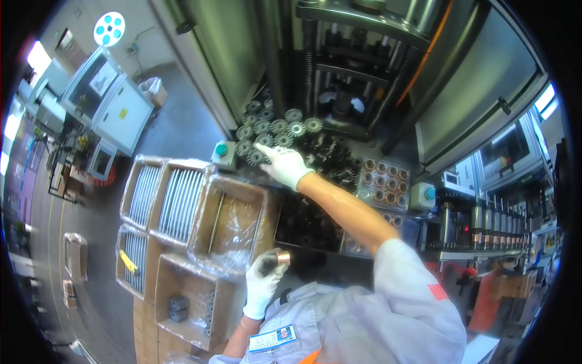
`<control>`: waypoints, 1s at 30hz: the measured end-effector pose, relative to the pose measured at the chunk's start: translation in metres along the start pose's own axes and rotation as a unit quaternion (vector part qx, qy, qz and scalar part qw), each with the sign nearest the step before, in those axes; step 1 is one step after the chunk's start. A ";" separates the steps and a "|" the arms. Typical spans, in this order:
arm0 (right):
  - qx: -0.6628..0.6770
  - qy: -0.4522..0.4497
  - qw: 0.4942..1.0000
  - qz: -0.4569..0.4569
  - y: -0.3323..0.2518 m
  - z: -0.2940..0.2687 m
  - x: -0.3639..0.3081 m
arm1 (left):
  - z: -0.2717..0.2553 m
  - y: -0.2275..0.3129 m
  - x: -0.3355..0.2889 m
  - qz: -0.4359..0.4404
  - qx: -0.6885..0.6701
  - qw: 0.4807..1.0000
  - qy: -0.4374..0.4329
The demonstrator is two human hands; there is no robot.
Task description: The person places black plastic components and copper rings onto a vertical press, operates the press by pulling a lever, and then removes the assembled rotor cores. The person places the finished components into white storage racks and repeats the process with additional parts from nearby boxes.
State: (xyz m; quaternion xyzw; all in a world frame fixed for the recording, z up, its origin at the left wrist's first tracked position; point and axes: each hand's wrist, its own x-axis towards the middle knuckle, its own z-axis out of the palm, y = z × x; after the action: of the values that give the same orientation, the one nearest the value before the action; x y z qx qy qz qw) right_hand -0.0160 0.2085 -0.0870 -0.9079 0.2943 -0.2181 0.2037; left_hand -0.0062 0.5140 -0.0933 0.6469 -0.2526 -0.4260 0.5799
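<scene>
In a white glove, my left hand (262, 284) is closed around a short copper-coloured cylinder (283, 258), held low in front of my body. My right hand (287, 165), gloved too, reaches forward to a group of toothed metal cores (262, 127) on the machine's table. Its index finger and thumb are apart, at the nearest core (255, 158); whether they grip it is hard to see. Darker toothed cores (330, 151) are heaped to the right of that hand. Beyond them a clear tray (383, 182) holds copper-coloured rings.
A press with a black frame (364, 67) stands ahead. Two boxes with green buttons (223, 153) flank the table. To my left are plastic-lined cartons (236, 227), some with metal rods (182, 194); another carton holds dark stacked cores (178, 308). A yellow tool (128, 261) lies on the rods.
</scene>
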 end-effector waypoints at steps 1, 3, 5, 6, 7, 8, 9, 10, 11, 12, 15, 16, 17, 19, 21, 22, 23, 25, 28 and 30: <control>0.011 -0.013 0.999 0.033 0.002 -0.014 0.002 | 0.005 0.003 0.006 -0.043 -0.049 0.998 -0.021; 0.067 0.142 0.987 0.034 0.050 -0.035 0.001 | 0.010 0.008 0.021 -0.040 -0.014 0.998 -0.052; 0.042 0.269 0.954 0.123 0.097 -0.062 -0.005 | 0.017 0.022 0.034 -0.090 -0.046 0.993 -0.067; 0.150 0.263 0.930 0.209 0.101 -0.079 -0.002 | 0.014 0.019 0.041 -0.086 -0.090 0.989 -0.083; 0.089 0.326 0.921 0.194 0.128 -0.083 0.002 | 0.017 0.021 0.050 -0.085 -0.086 0.988 -0.094; 0.071 0.325 0.918 0.215 0.149 -0.083 0.003 | 0.020 0.022 0.060 -0.109 -0.106 0.982 -0.116; 0.052 0.324 0.915 0.234 0.163 -0.087 0.010 | 0.026 0.025 0.071 -0.132 -0.128 0.974 -0.135; 0.117 0.315 0.904 0.263 0.178 -0.088 0.019 | 0.034 0.035 0.078 -0.141 -0.126 0.971 -0.145; 0.237 0.328 0.875 0.266 0.223 -0.075 0.024 | 0.041 0.038 0.089 -0.133 -0.089 0.972 -0.175; 0.198 0.316 0.886 0.274 0.225 -0.073 0.038 | 0.042 0.043 0.097 -0.131 -0.076 0.971 -0.186; 0.222 0.306 0.876 0.301 0.197 -0.089 0.055 | 0.044 0.054 0.121 -0.097 -0.015 0.970 -0.223; 0.208 0.314 0.881 0.285 0.208 -0.083 0.059 | 0.043 0.052 0.129 -0.066 -0.011 0.974 -0.215; 0.195 0.322 0.887 0.269 0.218 -0.078 0.062 | 0.041 0.049 0.138 -0.035 -0.008 0.978 -0.208; 0.244 0.350 0.862 0.275 0.207 -0.089 0.078 | 0.040 0.040 0.164 0.070 0.098 0.977 -0.179; 0.207 0.370 0.873 0.242 0.187 -0.117 0.079 | 0.062 0.065 0.195 0.211 0.142 0.953 -0.166; 0.223 0.351 0.871 0.262 0.177 -0.125 0.078 | 0.075 0.070 0.214 0.253 0.173 0.939 -0.156; 0.279 0.258 0.854 0.357 0.170 -0.137 0.065 | 0.090 0.073 0.232 0.295 0.202 0.922 -0.149; 0.397 0.163 0.867 0.251 0.181 -0.135 0.023 | 0.130 0.094 0.258 0.335 0.310 0.878 -0.145; 0.286 -0.012 0.920 0.268 0.124 -0.159 -0.053 | 0.166 0.091 0.308 0.457 0.388 0.796 -0.085; 0.193 -0.035 0.926 0.322 0.096 -0.182 -0.122 | 0.197 0.092 0.335 0.503 0.441 0.739 -0.078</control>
State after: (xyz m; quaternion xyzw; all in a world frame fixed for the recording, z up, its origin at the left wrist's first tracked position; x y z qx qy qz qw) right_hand -0.2417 0.1687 -0.0193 -0.7143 0.5156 -0.1612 0.4449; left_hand 0.0133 0.1156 -0.0843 0.5733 -0.7453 0.0377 0.3383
